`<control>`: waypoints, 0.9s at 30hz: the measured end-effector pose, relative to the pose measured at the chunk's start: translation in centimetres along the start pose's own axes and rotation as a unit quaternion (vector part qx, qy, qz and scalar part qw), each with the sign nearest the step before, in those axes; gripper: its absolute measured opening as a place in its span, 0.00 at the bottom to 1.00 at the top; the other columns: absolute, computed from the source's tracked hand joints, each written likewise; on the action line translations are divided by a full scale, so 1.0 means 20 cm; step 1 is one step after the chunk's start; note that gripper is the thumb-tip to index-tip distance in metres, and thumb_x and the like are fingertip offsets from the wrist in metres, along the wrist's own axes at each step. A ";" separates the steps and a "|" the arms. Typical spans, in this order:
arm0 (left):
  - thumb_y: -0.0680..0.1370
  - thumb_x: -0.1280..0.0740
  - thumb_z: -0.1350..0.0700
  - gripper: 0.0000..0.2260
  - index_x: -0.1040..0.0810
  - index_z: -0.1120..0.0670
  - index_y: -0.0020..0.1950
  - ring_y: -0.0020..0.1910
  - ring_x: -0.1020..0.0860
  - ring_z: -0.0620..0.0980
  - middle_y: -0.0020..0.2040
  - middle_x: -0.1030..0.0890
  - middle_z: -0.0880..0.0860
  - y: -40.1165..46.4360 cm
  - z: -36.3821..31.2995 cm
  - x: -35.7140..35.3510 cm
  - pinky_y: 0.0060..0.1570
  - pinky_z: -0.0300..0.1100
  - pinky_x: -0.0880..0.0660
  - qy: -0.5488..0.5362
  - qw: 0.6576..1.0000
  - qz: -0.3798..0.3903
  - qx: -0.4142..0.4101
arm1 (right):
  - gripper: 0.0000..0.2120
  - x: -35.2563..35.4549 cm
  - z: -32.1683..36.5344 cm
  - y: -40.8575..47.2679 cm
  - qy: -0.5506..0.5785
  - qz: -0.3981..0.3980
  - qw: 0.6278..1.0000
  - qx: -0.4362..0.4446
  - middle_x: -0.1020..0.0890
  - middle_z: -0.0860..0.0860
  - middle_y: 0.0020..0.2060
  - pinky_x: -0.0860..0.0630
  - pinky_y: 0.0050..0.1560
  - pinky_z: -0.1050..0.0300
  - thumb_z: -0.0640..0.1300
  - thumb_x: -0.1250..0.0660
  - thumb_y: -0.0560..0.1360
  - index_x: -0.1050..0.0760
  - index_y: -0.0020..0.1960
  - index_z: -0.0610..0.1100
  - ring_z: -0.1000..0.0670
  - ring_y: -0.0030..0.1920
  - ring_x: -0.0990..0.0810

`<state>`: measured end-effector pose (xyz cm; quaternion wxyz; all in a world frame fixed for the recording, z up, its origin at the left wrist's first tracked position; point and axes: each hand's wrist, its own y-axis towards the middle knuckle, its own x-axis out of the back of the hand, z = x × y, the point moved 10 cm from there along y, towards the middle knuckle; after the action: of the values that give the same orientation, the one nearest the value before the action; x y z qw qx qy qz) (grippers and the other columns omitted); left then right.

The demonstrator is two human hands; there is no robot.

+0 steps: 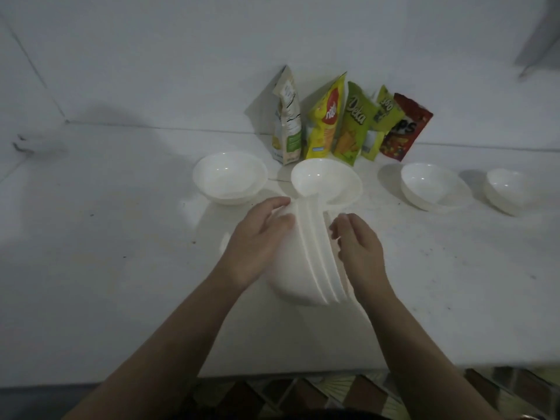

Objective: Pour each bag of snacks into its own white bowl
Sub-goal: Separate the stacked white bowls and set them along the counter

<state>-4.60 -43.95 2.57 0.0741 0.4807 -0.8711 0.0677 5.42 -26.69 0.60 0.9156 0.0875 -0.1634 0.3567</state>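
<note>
Still setting out bowls, no pouring yet. Left hand [260, 241] and right hand [357, 247] both clamped on a nested stack of bowls [306, 262] tipped on its side, fingers prying at the rims. Four bowls already down: one at left [230, 183], one just behind the stack [330, 180], two at right [433, 186] [509, 189]. Five snack bags [348, 122] upright against the wall, unopened as far as visible. Next, probably: peel one bowl free, set it in an open gap. Plenty of bare counter [106, 253] at left; front edge close beneath the forearms.
</note>
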 end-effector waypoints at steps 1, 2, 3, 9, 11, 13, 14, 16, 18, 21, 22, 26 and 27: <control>0.80 0.37 0.51 0.14 0.25 0.43 0.65 0.60 0.26 0.40 0.63 0.24 0.42 0.00 -0.05 -0.04 0.60 0.41 0.30 0.025 1.000 0.006 -0.010 | 0.22 -0.03 0.01 -0.01 0.074 0.053 0.995 -0.051 0.17 0.48 0.41 0.26 0.44 0.53 0.56 0.45 0.83 0.21 0.48 0.41 0.50 0.41 0.21; 0.80 0.38 0.51 0.14 0.25 0.43 0.65 0.60 0.26 0.41 0.63 0.24 0.42 0.00 -0.09 -0.07 0.60 0.41 0.30 0.051 0.998 0.010 -0.018 | 0.26 -0.08 0.02 -0.03 0.152 0.106 0.977 -0.104 0.15 0.46 0.43 0.25 0.46 0.53 0.59 0.47 0.83 0.19 0.51 0.41 0.49 0.44 0.18; 0.79 0.38 0.52 0.15 0.26 0.43 0.66 0.60 0.27 0.42 0.63 0.25 0.42 -0.01 -0.13 -0.11 0.61 0.42 0.30 0.075 0.997 0.017 -0.026 | 0.26 -0.10 0.04 -0.06 0.207 0.146 0.957 -0.144 0.13 0.47 0.45 0.22 0.50 0.52 0.61 0.48 0.82 0.18 0.53 0.44 0.48 0.47 0.16; 0.76 0.36 0.48 0.14 0.27 0.43 0.62 0.59 0.26 0.44 0.62 0.25 0.45 -0.01 -0.26 -0.28 0.56 0.42 0.28 0.162 0.983 0.080 -0.035 | 0.19 -0.12 0.13 -0.05 0.104 0.209 0.968 -0.096 0.13 0.48 0.49 0.21 0.54 0.51 0.55 0.44 0.82 0.18 0.57 0.47 0.50 0.51 0.15; 0.75 0.35 0.49 0.14 0.26 0.44 0.60 0.55 0.25 0.42 0.59 0.24 0.46 0.00 -0.29 -0.28 0.49 0.39 0.28 0.173 0.980 0.092 -0.021 | 0.19 -0.10 0.15 -0.04 0.081 0.215 0.970 -0.082 0.14 0.46 0.41 0.23 0.41 0.58 0.53 0.44 0.82 0.18 0.54 0.45 0.50 0.43 0.15; 0.74 0.34 0.50 0.15 0.26 0.46 0.60 0.51 0.24 0.40 0.57 0.24 0.46 0.00 -0.32 -0.27 0.47 0.40 0.26 0.193 0.975 0.106 -0.017 | 0.18 -0.09 0.17 -0.05 0.057 0.223 0.970 -0.074 0.17 0.51 0.33 0.27 0.33 0.62 0.52 0.43 0.82 0.19 0.50 0.43 0.54 0.35 0.18; 0.74 0.33 0.50 0.17 0.27 0.47 0.62 0.51 0.24 0.41 0.58 0.24 0.46 -0.01 -0.33 -0.28 0.49 0.42 0.24 0.206 0.971 0.122 -0.016 | 0.18 -0.09 0.17 -0.05 0.052 0.224 0.970 -0.077 0.18 0.54 0.30 0.28 0.32 0.64 0.52 0.43 0.82 0.20 0.48 0.42 0.55 0.33 0.20; 0.74 0.33 0.51 0.21 0.30 0.47 0.67 0.54 0.24 0.43 0.59 0.26 0.44 -0.05 -0.34 -0.30 0.55 0.43 0.25 0.224 0.961 0.160 -0.021 | 0.19 -0.09 0.18 -0.05 0.055 0.229 0.968 -0.083 0.20 0.56 0.28 0.30 0.29 0.66 0.53 0.43 0.82 0.21 0.47 0.41 0.57 0.29 0.22; 0.75 0.34 0.51 0.24 0.33 0.47 0.70 0.56 0.27 0.42 0.62 0.29 0.43 -0.07 -0.33 -0.31 0.55 0.37 0.28 0.232 0.954 0.187 -0.022 | 0.19 -0.10 0.17 -0.05 0.057 0.235 0.967 -0.086 0.19 0.55 0.30 0.29 0.30 0.66 0.53 0.43 0.83 0.20 0.49 0.42 0.58 0.30 0.20; 0.77 0.35 0.55 0.26 0.37 0.45 0.74 0.61 0.27 0.42 0.68 0.31 0.43 -0.07 -0.29 -0.30 0.58 0.34 0.31 0.208 0.948 0.240 0.000 | 0.19 -0.10 0.17 -0.05 0.077 0.237 0.964 -0.093 0.15 0.51 0.38 0.26 0.36 0.61 0.54 0.43 0.82 0.19 0.54 0.42 0.53 0.38 0.17; 0.78 0.35 0.57 0.26 0.37 0.44 0.74 0.61 0.26 0.42 0.68 0.32 0.42 -0.07 -0.28 -0.30 0.59 0.34 0.30 0.194 0.949 0.250 0.008 | 0.19 -0.10 0.17 -0.04 0.083 0.240 0.962 -0.096 0.15 0.50 0.38 0.26 0.35 0.61 0.54 0.42 0.82 0.19 0.55 0.42 0.53 0.39 0.16; 0.74 0.34 0.58 0.24 0.32 0.44 0.69 0.55 0.25 0.42 0.63 0.27 0.45 -0.03 -0.26 -0.25 0.53 0.38 0.26 0.170 0.966 0.193 0.010 | 0.20 -0.14 0.19 -0.06 0.057 0.251 0.962 -0.091 0.17 0.49 0.37 0.25 0.36 0.61 0.53 0.42 0.82 0.20 0.55 0.39 0.52 0.37 0.18; 0.73 0.33 0.58 0.23 0.31 0.44 0.67 0.54 0.25 0.42 0.61 0.27 0.45 -0.02 -0.26 -0.24 0.49 0.37 0.26 0.169 0.969 0.178 0.009 | 0.21 -0.15 0.20 -0.07 0.049 0.249 0.964 -0.084 0.18 0.46 0.37 0.25 0.39 0.58 0.53 0.42 0.81 0.21 0.56 0.36 0.49 0.38 0.19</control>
<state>-1.32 -39.22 6.67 0.2028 0.2997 -0.9170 0.1677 3.30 -30.68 3.10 0.8089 -0.0508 -0.1640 0.5623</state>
